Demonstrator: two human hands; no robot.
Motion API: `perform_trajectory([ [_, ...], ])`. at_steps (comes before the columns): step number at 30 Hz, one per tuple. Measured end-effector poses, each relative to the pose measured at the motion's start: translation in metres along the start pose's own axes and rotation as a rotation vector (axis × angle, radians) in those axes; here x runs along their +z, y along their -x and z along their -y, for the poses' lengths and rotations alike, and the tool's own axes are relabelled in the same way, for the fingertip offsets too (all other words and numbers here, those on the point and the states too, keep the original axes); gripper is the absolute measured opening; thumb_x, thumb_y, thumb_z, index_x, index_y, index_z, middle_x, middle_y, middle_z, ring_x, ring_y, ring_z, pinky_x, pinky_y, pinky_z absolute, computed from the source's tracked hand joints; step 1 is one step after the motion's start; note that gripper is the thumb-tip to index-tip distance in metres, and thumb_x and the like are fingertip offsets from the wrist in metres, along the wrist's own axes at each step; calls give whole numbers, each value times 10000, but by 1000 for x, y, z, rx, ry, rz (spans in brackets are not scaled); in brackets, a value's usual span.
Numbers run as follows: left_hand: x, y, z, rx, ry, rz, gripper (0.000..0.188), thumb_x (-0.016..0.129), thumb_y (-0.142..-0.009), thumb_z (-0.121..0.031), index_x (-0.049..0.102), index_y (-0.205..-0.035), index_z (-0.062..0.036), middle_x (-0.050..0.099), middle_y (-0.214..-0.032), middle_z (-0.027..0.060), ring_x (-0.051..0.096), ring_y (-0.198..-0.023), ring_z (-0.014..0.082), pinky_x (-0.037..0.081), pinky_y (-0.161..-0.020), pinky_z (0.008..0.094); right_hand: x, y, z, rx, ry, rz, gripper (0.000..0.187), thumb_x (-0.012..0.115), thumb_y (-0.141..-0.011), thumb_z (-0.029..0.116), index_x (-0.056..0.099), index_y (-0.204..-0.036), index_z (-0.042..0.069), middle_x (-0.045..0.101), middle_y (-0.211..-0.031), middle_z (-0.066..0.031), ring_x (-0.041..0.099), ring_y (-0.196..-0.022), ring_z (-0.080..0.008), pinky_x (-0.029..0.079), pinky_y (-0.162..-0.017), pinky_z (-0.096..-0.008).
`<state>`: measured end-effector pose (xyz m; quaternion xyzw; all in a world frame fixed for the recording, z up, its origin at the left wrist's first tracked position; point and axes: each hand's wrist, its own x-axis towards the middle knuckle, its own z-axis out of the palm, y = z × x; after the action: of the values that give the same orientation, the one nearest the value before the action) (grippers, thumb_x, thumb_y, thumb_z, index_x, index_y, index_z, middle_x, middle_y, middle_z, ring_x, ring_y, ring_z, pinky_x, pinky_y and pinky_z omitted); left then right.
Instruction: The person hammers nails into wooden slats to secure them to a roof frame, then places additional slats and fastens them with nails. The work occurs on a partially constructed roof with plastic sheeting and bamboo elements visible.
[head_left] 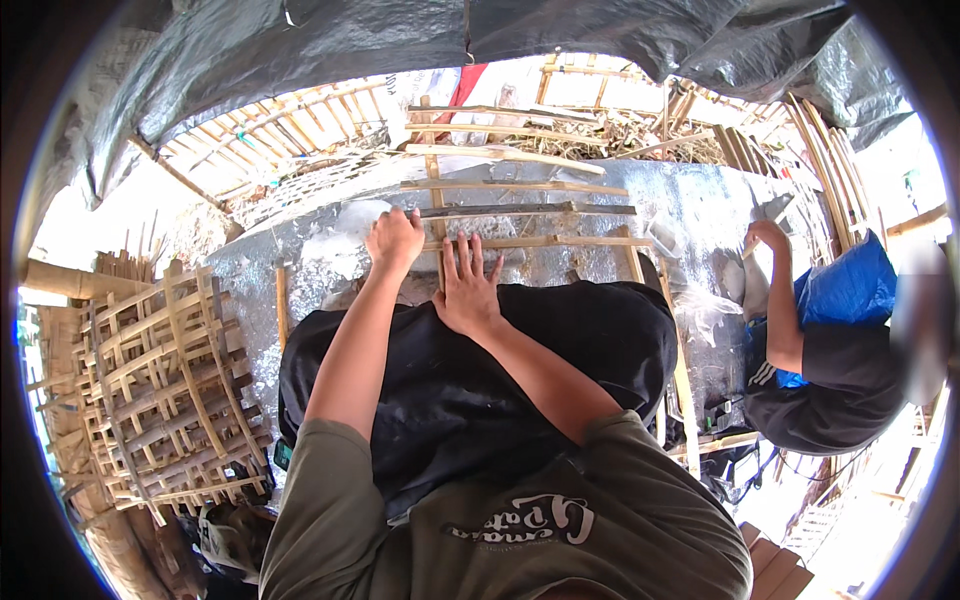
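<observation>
- While the left hand (397, 240) sits curled at the left end of the dark bamboo slat (500, 210), the right hand (467, 285) lies palm down, fingers spread wide.
- Left hand: fingers bent in, narrow; cannot tell whether it holds anything.
- Right hand: beside the near part of the long bamboo strip (432, 168), fingertips at the nearest pale slat (560, 240).
- Slats run left to right in rough rows across the long strip, centre of scene, just beyond the black trousers (470, 370).
- Short bamboo strip (632, 262) at the right end of the nearest pale slat.
- Clear plastic bag (705, 310) right of the legs.
- Left side: lattice bamboo panel (160, 390), near a thick bamboo pole (85, 281).
- Right side: co-worker's hand (767, 236) raised, blue plastic sheet (850, 285) near that arm.
- Far: heap of bamboo scraps (660, 147); black tarp (250, 55) overhead.
</observation>
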<state>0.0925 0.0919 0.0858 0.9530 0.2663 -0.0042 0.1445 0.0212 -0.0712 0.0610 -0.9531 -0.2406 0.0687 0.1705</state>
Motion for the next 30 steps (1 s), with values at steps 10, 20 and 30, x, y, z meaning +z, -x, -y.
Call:
perform_trajectory([
  [10, 10, 15, -34, -131, -64, 187, 472, 485, -1013, -448, 759, -1060, -67, 738, -1131, 183, 696, -1109, 373, 472, -973, 576, 8, 4, -3, -12, -39, -47, 946, 643, -877, 385, 169, -1610, 21, 82, -1687, -218, 20, -1565, -429, 113, -1143, -785],
  [20, 21, 29, -43, -60, -118, 76, 501, 531, -981, -515, 769, -987, -75, 763, -990, 170, 720, -986, 365, 423, -983, 600, 19, 1, -4, 76, -247, -98, 853, 616, -918, 362, 162, -1524, -30, -7, -1678, -268, -40, -1566, -431, 46, -1123, -807],
  [30, 37, 29, -38, -123, -85, -37, 476, 559, -964, -493, 769, -877, -74, 756, -870, 172, 733, -882, 352, 421, -941, 544, 16, 0, -6, 54, -300, -135, 786, 609, -905, 359, 259, -1462, -72, -25, -1660, -322, -64, -1553, -480, 56, -1105, -821],
])
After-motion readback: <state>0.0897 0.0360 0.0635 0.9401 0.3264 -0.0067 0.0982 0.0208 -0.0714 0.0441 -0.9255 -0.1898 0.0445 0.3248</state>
